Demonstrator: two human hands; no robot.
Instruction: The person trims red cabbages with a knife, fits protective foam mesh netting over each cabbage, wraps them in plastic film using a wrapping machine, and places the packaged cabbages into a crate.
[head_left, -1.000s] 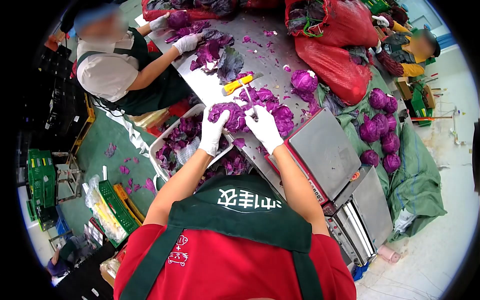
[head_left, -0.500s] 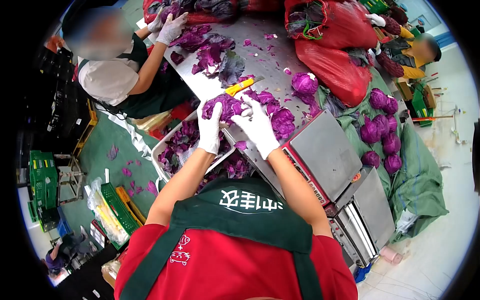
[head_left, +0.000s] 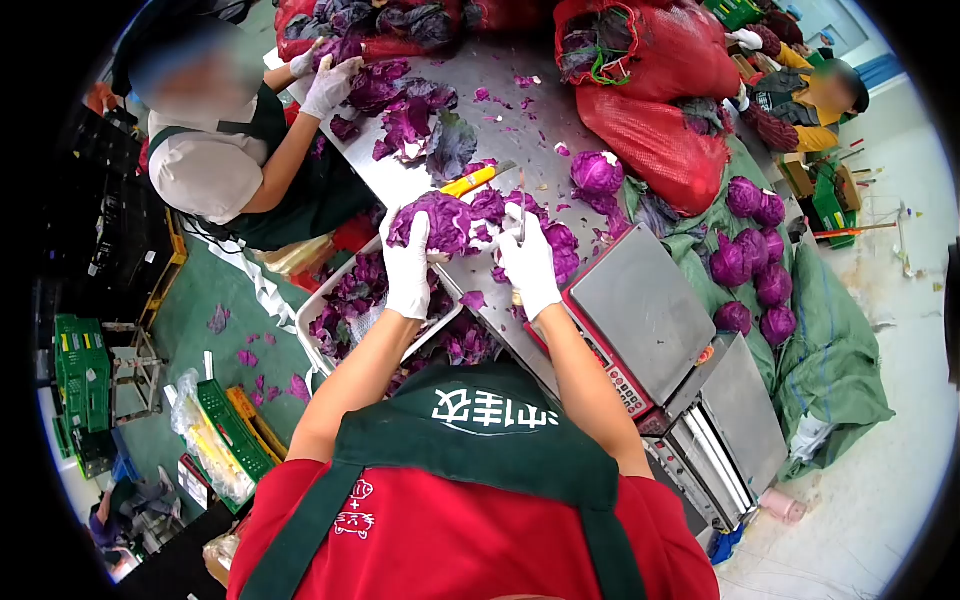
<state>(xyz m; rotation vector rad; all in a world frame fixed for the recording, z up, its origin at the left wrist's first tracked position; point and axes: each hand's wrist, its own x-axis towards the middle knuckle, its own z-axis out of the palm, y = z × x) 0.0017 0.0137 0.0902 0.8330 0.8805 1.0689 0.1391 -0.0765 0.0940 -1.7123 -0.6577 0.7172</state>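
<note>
My gloved left hand (head_left: 408, 268) is closed round a red cabbage (head_left: 440, 222), holding it above the table's near edge. Some white shows on the underside of the head. To its right, my gloved right hand (head_left: 528, 262) grips a knife (head_left: 522, 205), its thin blade pointing up past the fingers. A little space lies between this hand and the cabbage. Just beyond, a yellow utility knife (head_left: 468, 183) rests on the metal table (head_left: 520, 110). Loose purple leaves (head_left: 560, 250) lie beside my right hand.
Below my left arm stands a white bin (head_left: 310, 320) full of leaves. A scale (head_left: 640, 310) is at my right. Trimmed cabbages (head_left: 750, 255) sit on green sacking, with red mesh sacks (head_left: 650, 140) behind. At left, a co-worker (head_left: 225, 150) handles leaves.
My right hand has drawn slightly away from the cabbage and closed its fingers, and a knife blade now shows in it. My left hand still holds the cabbage. The view has shifted a little.
</note>
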